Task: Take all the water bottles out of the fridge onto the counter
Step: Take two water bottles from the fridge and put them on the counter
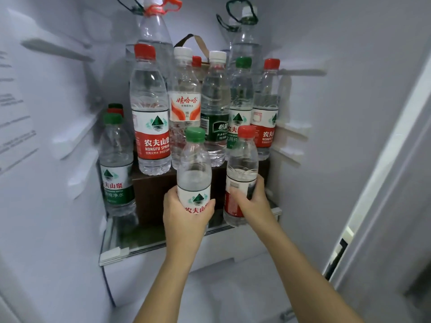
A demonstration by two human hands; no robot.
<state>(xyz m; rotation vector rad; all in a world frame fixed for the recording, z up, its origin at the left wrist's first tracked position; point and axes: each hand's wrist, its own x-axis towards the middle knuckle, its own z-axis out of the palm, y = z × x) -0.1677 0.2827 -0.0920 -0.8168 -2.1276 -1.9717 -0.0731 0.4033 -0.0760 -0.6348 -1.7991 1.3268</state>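
Inside the open fridge, my left hand (184,215) grips a small green-capped water bottle (194,169) around its label, in front of the shelf. Beside it, my right hand (251,199) grips a small red-capped water bottle (241,166) around its lower half. Behind them, several bottles stand on a brown box (151,190): a tall red-label bottle (150,113), a white-capped bottle (184,101), a dark-green-label bottle (215,108), a green-capped bottle (241,99) and a red-capped bottle (267,106). A green-label bottle (116,164) stands at the left. Two large handled jugs (152,29) rise at the back.
The glass shelf (121,248) carries the box and the bottles. White fridge walls close in on the left and right, with shelf rails (70,136) sticking out. The fridge door edge (377,183) runs down the right side. A lower white compartment lies beneath the shelf.
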